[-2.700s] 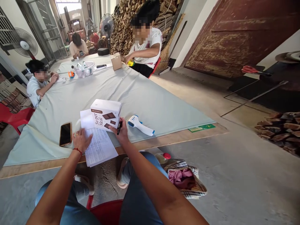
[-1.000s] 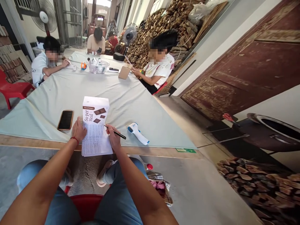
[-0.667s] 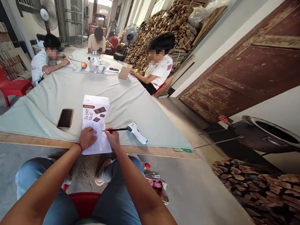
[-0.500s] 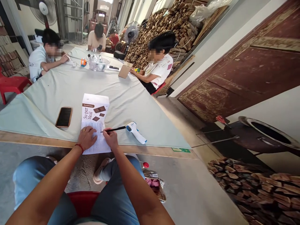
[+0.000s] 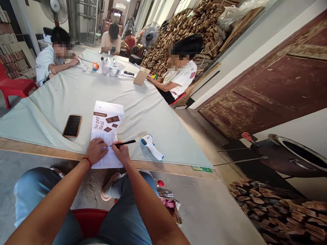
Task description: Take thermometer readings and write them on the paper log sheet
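A folded paper leaflet [image 5: 108, 114] with chocolate-bar pictures and "Su-per Meal" print lies at the table's near edge, its lower half covered with small lines of writing. My left hand [image 5: 96, 151] rests flat on that lower half, fingers stretched out. In my right hand [image 5: 121, 153] is a black pen [image 5: 126, 143], its tip on or just over the paper beside my left fingertips. To the right lies a white and blue infrared thermometer [image 5: 152, 147]. A smartphone [image 5: 72, 126] with a dark screen lies left of the leaflet.
The table [image 5: 133, 115] wears a pale green cloth. Farther back stand a clear plastic basket [image 5: 111, 70] of bottles, an orange tape roll [image 5: 95, 65] and a cardboard piece [image 5: 140, 78]. Several people sit around it. Stacked firewood [image 5: 281, 211] and a large pot [image 5: 288, 154] are at right.
The view has shifted slightly, so the table things appear a little farther right. My right hand has tipped the pen to a steeper angle. My left hand stays on the leaflet.
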A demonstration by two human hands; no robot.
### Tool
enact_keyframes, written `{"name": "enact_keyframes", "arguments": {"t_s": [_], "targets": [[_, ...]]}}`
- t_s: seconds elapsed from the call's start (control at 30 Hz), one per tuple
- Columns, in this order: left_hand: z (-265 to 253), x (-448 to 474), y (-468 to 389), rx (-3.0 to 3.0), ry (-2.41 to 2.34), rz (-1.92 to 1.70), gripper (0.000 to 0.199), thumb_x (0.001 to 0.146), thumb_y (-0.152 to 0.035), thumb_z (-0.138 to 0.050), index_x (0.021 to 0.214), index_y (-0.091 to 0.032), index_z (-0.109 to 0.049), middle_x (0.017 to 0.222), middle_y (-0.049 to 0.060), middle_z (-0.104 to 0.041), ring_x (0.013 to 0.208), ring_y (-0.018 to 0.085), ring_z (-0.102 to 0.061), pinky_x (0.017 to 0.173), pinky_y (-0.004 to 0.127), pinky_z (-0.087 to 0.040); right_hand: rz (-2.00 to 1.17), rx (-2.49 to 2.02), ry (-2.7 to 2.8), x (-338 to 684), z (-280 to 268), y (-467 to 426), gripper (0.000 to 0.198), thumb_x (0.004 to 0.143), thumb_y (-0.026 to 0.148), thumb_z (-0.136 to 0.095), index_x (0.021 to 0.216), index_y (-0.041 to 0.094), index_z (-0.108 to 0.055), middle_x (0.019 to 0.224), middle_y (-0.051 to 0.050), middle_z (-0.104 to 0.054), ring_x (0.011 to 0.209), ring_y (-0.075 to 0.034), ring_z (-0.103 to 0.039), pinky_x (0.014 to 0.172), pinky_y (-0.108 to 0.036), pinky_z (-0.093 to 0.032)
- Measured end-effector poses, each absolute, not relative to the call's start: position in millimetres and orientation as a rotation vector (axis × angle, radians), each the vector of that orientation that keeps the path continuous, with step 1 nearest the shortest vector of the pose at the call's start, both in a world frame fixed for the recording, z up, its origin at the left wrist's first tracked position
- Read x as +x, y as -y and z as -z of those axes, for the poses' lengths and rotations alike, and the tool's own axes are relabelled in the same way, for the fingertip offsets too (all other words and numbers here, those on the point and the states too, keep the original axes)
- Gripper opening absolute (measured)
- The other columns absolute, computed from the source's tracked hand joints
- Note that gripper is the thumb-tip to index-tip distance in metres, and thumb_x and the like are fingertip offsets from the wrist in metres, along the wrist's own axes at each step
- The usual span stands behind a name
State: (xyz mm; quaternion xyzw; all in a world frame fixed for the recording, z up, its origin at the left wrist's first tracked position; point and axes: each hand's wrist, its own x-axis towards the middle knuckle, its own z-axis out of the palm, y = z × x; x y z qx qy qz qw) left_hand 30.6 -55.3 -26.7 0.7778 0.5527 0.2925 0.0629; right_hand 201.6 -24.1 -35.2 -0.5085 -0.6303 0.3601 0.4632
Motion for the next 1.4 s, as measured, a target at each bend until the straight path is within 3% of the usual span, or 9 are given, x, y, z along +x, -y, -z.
{"name": "enact_keyframes", "arguments": {"t_s": [1.4], "targets": [[21.1,25.7,53.0,2.367,-1.674,-0.850,0.019,0.085,-0.029,-0.066,0.102,-0.026,-0.074,0.109,0.007,-0.063,0.107,0.024,-0.058,0.097,0.043,-0.047,-0.827,-1.284,1.585,196.7,33.1,20.2,0.008,0.070,0.031,-0.058,0.068,0.024,-0.060,0.058,0.001,-0.064,0.058,-0.018,-0.063,0.060,-0.027,-0.048]]}}
